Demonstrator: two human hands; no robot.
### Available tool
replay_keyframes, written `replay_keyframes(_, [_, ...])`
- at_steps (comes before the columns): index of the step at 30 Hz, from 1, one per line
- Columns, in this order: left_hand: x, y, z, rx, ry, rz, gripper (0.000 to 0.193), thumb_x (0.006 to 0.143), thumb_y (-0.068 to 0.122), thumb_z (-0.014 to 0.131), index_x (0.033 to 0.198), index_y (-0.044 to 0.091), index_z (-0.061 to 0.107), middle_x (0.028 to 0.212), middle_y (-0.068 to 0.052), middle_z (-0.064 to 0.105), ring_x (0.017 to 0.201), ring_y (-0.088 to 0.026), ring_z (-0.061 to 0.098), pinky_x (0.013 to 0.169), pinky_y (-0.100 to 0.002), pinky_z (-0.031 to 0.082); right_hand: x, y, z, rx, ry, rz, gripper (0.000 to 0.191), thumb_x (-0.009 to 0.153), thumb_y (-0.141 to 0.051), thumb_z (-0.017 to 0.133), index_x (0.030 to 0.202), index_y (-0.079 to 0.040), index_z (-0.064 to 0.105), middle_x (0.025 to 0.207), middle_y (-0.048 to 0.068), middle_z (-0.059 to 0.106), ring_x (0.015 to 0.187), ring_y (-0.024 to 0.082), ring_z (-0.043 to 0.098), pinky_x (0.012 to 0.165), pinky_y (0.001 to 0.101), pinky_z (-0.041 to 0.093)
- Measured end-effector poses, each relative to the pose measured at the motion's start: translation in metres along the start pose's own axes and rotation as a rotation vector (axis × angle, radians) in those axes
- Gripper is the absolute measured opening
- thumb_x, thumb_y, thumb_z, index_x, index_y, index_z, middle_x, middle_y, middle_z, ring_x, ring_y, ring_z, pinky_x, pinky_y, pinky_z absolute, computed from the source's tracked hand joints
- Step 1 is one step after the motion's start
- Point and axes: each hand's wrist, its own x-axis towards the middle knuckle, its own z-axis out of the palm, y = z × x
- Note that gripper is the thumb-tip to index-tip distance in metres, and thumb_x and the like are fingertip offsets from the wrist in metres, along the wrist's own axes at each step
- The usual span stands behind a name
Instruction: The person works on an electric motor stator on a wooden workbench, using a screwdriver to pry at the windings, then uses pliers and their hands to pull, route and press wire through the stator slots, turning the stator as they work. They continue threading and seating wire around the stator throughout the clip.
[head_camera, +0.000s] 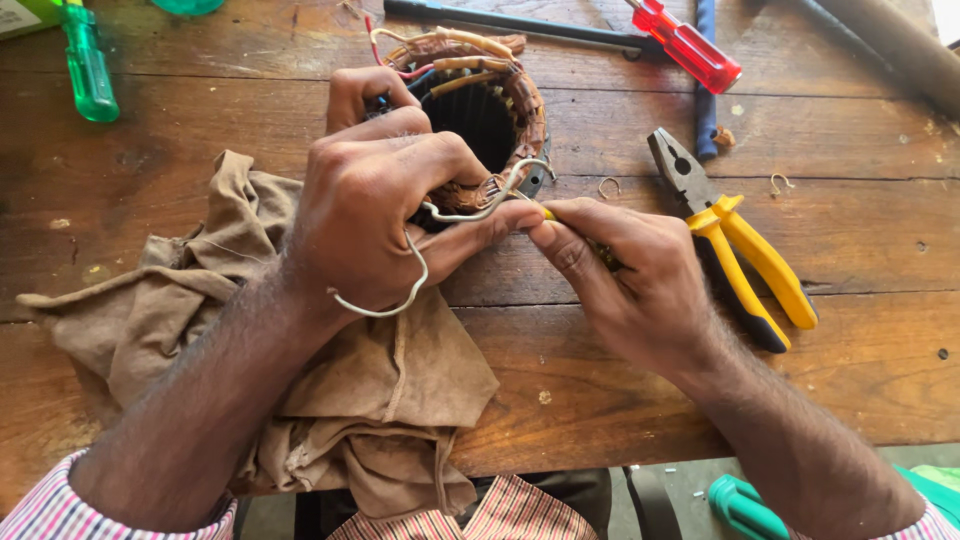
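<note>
Two hands: both at work on one motor stator (485, 110), far centre of the wooden worktop (600, 400).
Left fingers (400, 125): curled tight around the near-left rim of the stator, thumb pressed toward the right hand; the left hand (365, 215) steadies the ring and pins a pale sleeved wire (400, 300) that loops down past the wrist.
Right fingers (560, 240): pinched narrow on a small yellow-tipped tool (548, 213), its tip at the near edge of the winding; the right hand (630, 280) lies just right of the left thumb, touching it.
Stator: stands on edge, bore dark, brown windings around the rim, sleeved leads at the far side.
Cloth (380, 400): brown rag, crumpled under the left forearm, near left.
Pliers (735, 245): yellow-handled, lying right of the right hand, apart from it.
Screwdrivers: red-handled one (690, 45) far right, green-handled one (88, 70) far left.
Scraps: small wire clippings (608, 185) on the wood between stator and pliers.
Risk, slip: the tool tip points toward the left thumb; a sudden give in the winding could drive it into the skin.
Risk, damage: prying hard at the coil edge could nick the wire's coating or snap a strand.
Risk, roll: the ring rests on its curve, so a looser left grip could let it turn away.
</note>
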Motion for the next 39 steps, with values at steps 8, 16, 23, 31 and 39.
replay_keyframes(8, [0.001, 0.001, -0.003, -0.031, -0.028, 0.014, 0.03, 0.094, 0.03, 0.092, 0.093, 0.009, 0.071, 0.084, -0.001, 0.069, 0.083, -0.022, 0.062, 0.1, -0.038, 0.041, 0.003, 0.007, -0.003, 0.012, -0.071, 0.084, 0.015, 0.105, -0.015, 0.067, 0.108, -0.002, 0.074, 0.079, 0.012, 0.072, 0.065, 0.022, 0.066, 0.057, 0.0326, 0.052])
replay_keyframes(16, [0.002, 0.004, -0.006, -0.004, -0.013, 0.01, 0.026, 0.09, 0.025, 0.091, 0.09, 0.007, 0.072, 0.082, -0.005, 0.067, 0.085, -0.027, 0.06, 0.099, -0.039, 0.04, -0.008, 0.023, 0.009, -0.255, 0.091, -0.13, 0.018, 0.107, -0.018, 0.067, 0.106, 0.0, 0.07, 0.086, 0.011, 0.072, 0.068, 0.018, 0.068, 0.061, 0.0325, 0.052])
replay_keyframes(23, [0.004, 0.002, -0.006, -0.043, -0.008, 0.017, 0.023, 0.087, 0.023, 0.088, 0.088, 0.008, 0.071, 0.082, -0.005, 0.068, 0.081, -0.026, 0.061, 0.099, -0.039, 0.04, 0.0, 0.015, 0.005, 0.744, -0.168, 0.396, 0.03, 0.11, -0.027, 0.056, 0.09, -0.006, 0.063, 0.067, -0.001, 0.052, 0.053, 0.009, 0.045, 0.047, 0.0262, 0.036])
replay_keyframes(31, [0.007, 0.005, -0.004, -0.048, 0.013, 0.029, 0.019, 0.086, 0.019, 0.087, 0.089, 0.008, 0.072, 0.079, -0.004, 0.07, 0.074, -0.021, 0.063, 0.099, -0.039, 0.041, 0.012, 0.011, -0.011, 0.634, 0.195, 0.166, 0.019, 0.11, -0.026, 0.059, 0.103, -0.008, 0.062, 0.071, -0.002, 0.057, 0.056, 0.004, 0.047, 0.048, 0.0224, 0.037])
replay_keyframes(39, [0.009, 0.015, -0.01, -0.042, 0.031, 0.052, 0.025, 0.085, 0.012, 0.082, 0.107, 0.001, 0.076, 0.095, -0.007, 0.075, 0.088, -0.025, 0.064, 0.095, -0.041, 0.041, -0.004, 0.006, 0.011, -0.112, 0.245, -0.012, 0.016, 0.101, -0.009, 0.074, 0.112, -0.003, 0.064, 0.077, 0.001, 0.07, 0.06, 0.001, 0.058, 0.051, 0.0214, 0.043])
